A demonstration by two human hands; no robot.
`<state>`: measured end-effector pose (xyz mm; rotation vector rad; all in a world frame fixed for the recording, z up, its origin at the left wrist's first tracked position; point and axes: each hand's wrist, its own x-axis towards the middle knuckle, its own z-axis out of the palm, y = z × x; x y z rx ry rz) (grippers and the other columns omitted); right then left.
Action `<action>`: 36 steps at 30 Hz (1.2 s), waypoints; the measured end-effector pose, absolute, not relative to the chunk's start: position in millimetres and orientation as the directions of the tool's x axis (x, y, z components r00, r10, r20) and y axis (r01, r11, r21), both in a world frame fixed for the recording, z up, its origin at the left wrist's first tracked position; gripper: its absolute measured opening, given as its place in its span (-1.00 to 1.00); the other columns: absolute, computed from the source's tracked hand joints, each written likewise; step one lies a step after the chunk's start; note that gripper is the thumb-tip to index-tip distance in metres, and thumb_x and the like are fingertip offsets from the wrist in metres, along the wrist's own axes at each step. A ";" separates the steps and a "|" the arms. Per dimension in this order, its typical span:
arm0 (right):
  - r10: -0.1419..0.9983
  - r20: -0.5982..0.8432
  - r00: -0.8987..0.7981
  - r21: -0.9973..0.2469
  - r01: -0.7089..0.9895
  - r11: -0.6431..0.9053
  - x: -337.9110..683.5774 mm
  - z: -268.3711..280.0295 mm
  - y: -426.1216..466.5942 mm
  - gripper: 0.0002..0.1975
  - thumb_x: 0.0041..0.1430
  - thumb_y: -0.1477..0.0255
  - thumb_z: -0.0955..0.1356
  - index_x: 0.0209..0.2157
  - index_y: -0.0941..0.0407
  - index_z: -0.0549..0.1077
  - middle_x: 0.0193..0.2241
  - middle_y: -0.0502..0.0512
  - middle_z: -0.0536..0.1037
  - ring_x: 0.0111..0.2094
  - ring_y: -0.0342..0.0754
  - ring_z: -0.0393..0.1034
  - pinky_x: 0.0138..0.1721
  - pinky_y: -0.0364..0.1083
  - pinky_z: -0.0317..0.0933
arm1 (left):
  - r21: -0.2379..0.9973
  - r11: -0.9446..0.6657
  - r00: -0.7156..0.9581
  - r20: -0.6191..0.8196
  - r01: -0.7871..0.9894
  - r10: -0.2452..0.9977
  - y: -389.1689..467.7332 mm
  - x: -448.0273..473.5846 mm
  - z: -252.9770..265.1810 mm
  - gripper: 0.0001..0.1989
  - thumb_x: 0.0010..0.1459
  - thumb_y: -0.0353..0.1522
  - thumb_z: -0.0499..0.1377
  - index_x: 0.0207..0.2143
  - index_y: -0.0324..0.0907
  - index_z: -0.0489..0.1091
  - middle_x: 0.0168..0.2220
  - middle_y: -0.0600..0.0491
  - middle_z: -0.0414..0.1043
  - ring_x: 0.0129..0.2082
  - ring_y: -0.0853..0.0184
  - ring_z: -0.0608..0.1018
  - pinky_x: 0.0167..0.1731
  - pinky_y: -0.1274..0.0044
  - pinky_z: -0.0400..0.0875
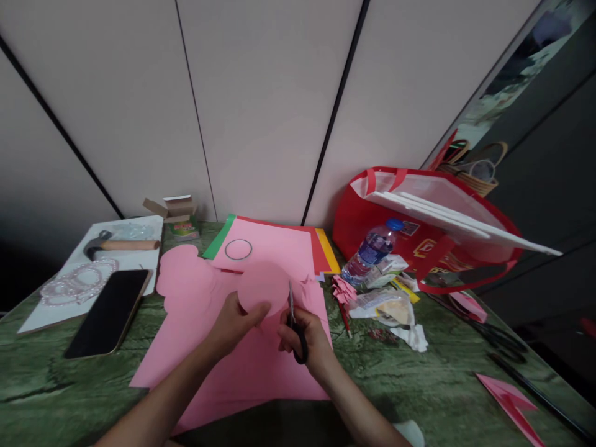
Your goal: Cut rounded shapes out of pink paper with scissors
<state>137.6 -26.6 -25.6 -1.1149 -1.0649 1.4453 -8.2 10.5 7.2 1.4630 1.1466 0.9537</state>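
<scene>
Left hand (pixel 239 323): I'm pinching the pink paper circle (pixel 264 287) by its near edge, thumb on top; too loose a pinch could let it twist.
Right hand (pixel 310 338): my fingers wrap the black-handled scissors (pixel 293 316), blades at the circle's right edge; how far they're parted, I can't tell.
Circle's outline: held over the pink paper sheets (pixel 265 372), it could get nicked if my blade wanders.
Sheets below: dipping the tips might snip them.

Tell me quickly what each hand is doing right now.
Left hand: closed, holding the round pink paper.
Right hand: closed, holding the scissors.
</scene>
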 end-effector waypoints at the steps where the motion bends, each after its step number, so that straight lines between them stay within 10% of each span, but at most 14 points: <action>1: 0.989 -0.116 -0.093 -0.974 -0.184 -0.131 137.5 -26.2 -26.5 -0.77 -0.18 0.33 0.40 -0.57 0.15 0.28 -0.81 -0.18 0.25 -0.76 -0.23 0.18 -0.70 -0.23 0.07 | 0.982 -0.048 0.237 0.005 0.180 0.972 10.3 -8.5 7.2 -0.81 -0.06 -0.33 0.15 -0.63 -0.22 0.26 -0.74 0.22 0.15 -0.69 0.51 0.20 -0.69 0.64 0.11; 22: 0.985 -0.106 -0.133 -0.977 -0.170 -0.128 132.5 -25.7 -29.3 -0.79 -0.16 0.34 0.38 -0.57 0.16 0.30 -0.80 -0.15 0.25 -0.74 -0.21 0.19 -0.69 -0.22 0.06 | 0.982 -0.052 0.202 0.015 0.179 0.979 5.2 -3.8 7.4 -0.79 -0.04 -0.36 0.16 -0.67 -0.20 0.27 -0.61 0.11 0.40 -0.53 0.39 0.46 -0.47 0.58 0.36; 36: 0.984 0.024 -0.174 -0.978 -0.206 -0.012 137.3 -24.0 -26.1 -0.66 -0.21 0.24 0.45 -0.49 0.12 0.28 -0.61 -0.09 0.23 -0.55 -0.16 0.09 -0.51 -0.17 -0.01 | 0.978 0.058 0.299 -0.116 0.199 0.947 5.1 -8.0 -0.3 -0.69 -0.10 -0.27 0.23 -0.31 -0.29 0.41 -0.35 -0.05 0.51 -0.31 0.21 0.52 -0.32 0.44 0.43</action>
